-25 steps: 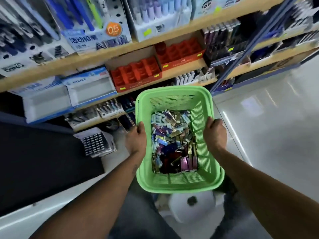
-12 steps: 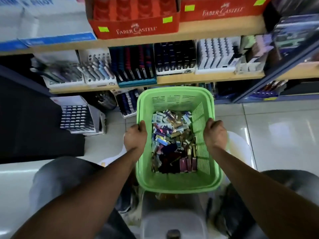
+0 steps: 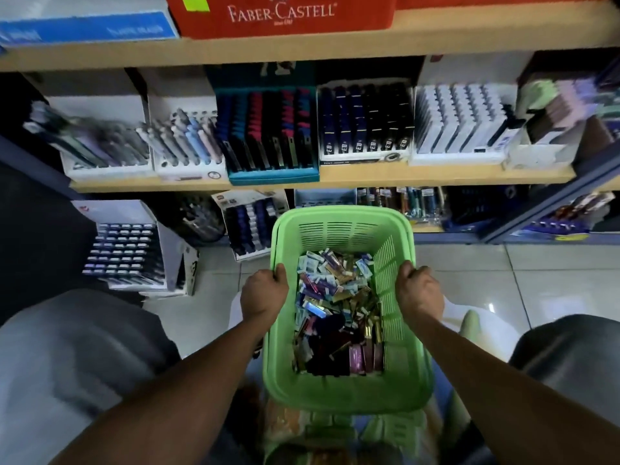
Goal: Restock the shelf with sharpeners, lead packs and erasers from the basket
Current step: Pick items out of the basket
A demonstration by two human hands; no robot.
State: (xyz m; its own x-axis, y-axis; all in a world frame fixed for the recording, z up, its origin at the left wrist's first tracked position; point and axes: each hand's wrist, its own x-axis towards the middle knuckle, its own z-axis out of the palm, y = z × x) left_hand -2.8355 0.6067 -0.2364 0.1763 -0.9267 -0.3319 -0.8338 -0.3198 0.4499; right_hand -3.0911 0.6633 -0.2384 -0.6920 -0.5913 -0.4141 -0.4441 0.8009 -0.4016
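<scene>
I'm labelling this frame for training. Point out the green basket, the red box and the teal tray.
green basket (image 3: pixel 342 394), head view, near rim
red box (image 3: pixel 281 15), head view, front panel
teal tray (image 3: pixel 273 177), head view, front lip

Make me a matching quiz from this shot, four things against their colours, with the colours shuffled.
Things:
1. basket
2. Faber-Castell box
3. tray of dark pens on the middle shelf
4. floor tiles

Colours:
A. teal
B. pale grey
C. green
D. red

Pairs: 1-C, 2-D, 3-A, 4-B
</scene>
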